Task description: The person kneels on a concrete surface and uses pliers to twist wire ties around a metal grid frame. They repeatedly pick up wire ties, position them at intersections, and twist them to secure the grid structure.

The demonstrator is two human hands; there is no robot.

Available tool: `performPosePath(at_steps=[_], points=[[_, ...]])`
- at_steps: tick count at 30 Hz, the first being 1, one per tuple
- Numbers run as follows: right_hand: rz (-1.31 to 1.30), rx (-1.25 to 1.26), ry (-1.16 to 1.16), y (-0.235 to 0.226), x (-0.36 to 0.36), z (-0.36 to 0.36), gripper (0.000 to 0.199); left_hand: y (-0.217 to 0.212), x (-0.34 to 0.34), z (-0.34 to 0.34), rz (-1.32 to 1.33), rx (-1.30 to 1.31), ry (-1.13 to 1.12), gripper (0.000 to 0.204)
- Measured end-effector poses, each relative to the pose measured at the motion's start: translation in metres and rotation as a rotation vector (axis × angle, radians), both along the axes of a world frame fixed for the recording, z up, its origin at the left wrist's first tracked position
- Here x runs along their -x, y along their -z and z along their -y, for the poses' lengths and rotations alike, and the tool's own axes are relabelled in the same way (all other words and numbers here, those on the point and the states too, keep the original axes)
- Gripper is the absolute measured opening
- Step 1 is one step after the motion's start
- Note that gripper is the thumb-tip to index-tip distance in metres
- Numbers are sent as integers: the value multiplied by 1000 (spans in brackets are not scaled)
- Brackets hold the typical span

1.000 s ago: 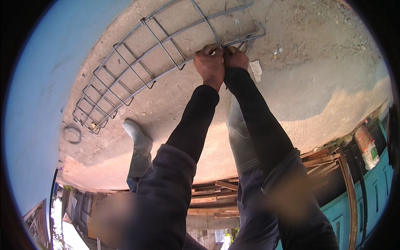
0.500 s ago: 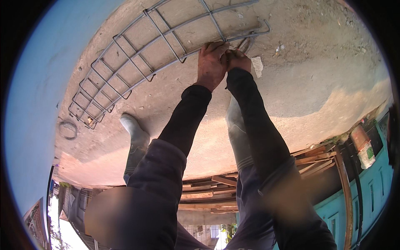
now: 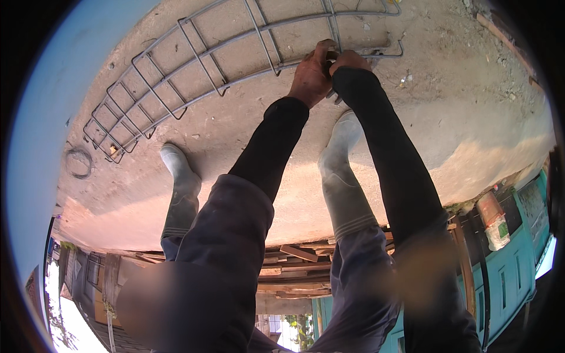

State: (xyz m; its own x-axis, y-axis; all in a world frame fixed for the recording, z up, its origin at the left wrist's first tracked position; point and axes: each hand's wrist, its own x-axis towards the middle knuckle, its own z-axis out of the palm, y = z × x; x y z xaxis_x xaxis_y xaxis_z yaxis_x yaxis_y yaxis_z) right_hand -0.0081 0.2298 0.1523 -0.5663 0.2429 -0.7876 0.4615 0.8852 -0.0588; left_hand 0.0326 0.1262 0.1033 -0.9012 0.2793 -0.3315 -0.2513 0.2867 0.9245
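1. The rebar cage (image 3: pixel 194 76) lay flat on the ground at the top of the view, a long ladder-like frame of thin grey steel bars: several long rods crossed at intervals by bent rectangular stirrups, running from the upper right down toward the left.
2. Both hands met at one crossing near the frame's right end. The left hand (image 3: pixel 311 75) was clenched over a long rod where a stirrup crossed it.
3. The right hand (image 3: pixel 348 60) pressed just beside it, touching the left; its fingers were curled at the same joint, but what they gripped could not be told.
4. Both forearms wore tight black sleeves and reached up from the lower edge.
5. Two grey rubber boots (image 3: pixel 338 170) stood on the ground just below the frame, well apart from each other.
6. The surface was a bare concrete ground (image 3: pixel 235 141), pale tan, dusty, with small bits of debris toward the upper right.
7. A small coil of wire (image 3: pixel 78 162) lay on the ground near the frame's left end.
8. Behind the boots sat stacked timber planks (image 3: pixel 294 259); to the right stood a teal wall (image 3: pixel 512 265).
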Motion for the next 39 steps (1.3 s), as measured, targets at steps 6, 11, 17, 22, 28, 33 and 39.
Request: performPosePath(at_steps=[6,11,17,22,28,33,39], points=[[-224,248,-800,0,30,-63,23,-1,1,-9,4,22,-85,51],[43,316,-799,-33,62,-67,23,9,5,-20,-102,145,-118,45],[90,685,203,28,0,-139,34,7,3,-29,-151,127,-112,39],[257,1089,995,68,-64,-127,21,12,1,-16,-89,154,-111,36],[124,1258,1854,55,-95,-53,21,5,12,-16,-1,150,15,34],[-55,148,1150,65,-101,-63,53,7,20,-5,84,72,73,29],[-210,-110,644,82,-104,-46,81,-4,27,-1,222,228,94,27]])
